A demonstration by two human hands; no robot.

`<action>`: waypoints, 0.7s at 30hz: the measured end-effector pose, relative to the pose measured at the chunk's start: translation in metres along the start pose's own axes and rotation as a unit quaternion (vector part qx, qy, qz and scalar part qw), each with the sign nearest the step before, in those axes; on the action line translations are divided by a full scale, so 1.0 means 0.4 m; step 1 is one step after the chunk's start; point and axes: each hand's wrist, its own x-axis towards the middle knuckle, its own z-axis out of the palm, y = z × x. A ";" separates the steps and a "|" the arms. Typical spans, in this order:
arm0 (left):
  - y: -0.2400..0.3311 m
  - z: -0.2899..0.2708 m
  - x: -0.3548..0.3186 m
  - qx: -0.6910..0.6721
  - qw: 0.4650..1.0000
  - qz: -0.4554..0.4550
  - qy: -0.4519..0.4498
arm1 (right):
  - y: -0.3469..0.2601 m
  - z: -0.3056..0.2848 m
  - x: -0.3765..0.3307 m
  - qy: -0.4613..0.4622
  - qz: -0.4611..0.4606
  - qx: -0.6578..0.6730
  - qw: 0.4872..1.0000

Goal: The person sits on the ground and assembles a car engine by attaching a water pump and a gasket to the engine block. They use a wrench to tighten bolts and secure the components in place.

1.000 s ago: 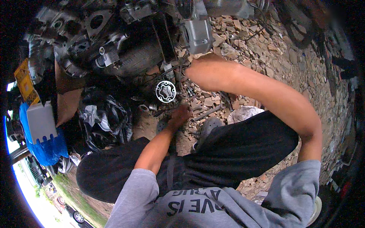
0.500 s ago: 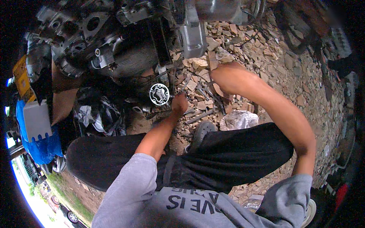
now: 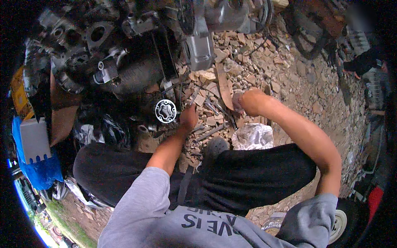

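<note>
My left hand [image 3: 188, 118] is closed beside a round silver metal joint [image 3: 166, 111] with a star-shaped opening and holes around its rim. What its fingers hold is hidden. Over the rubble, my right hand [image 3: 253, 102] is curled with the fingers downward, next to a small greyish-brown lump [image 3: 237, 101]; whether it grips this lump is unclear. Close by lies a long flat brown strip [image 3: 223, 87]. Between the hands, several metal tools [image 3: 211, 106] rest on the stones, and a wrench-like bar [image 3: 210, 133] lies nearer my shoe.
A large engine assembly [image 3: 136, 62] fills the far left, with a metal housing [image 3: 198, 51] jutting out. A crumpled whitish bag [image 3: 253, 137] sits near my right knee. Black plastic [image 3: 111, 128] and a cardboard piece [image 3: 62, 111] are at left. Broken stones cover the ground.
My right hand has drawn back toward me, uncovering more of the brown strip. The left hand stays closed beside the metal joint. The whole view has shifted slightly.
</note>
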 end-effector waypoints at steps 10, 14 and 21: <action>-0.020 -0.007 0.044 0.010 0.999 -0.030 -0.043 | -0.086 -0.035 0.011 0.027 0.007 -0.013 1.000; -0.021 0.003 0.040 -0.031 0.998 0.034 -0.035 | -0.103 0.018 0.073 -0.015 -0.012 -0.071 0.997; -0.025 0.030 0.071 -0.082 0.990 0.087 -0.079 | -0.093 0.036 0.172 0.064 0.037 -0.080 0.994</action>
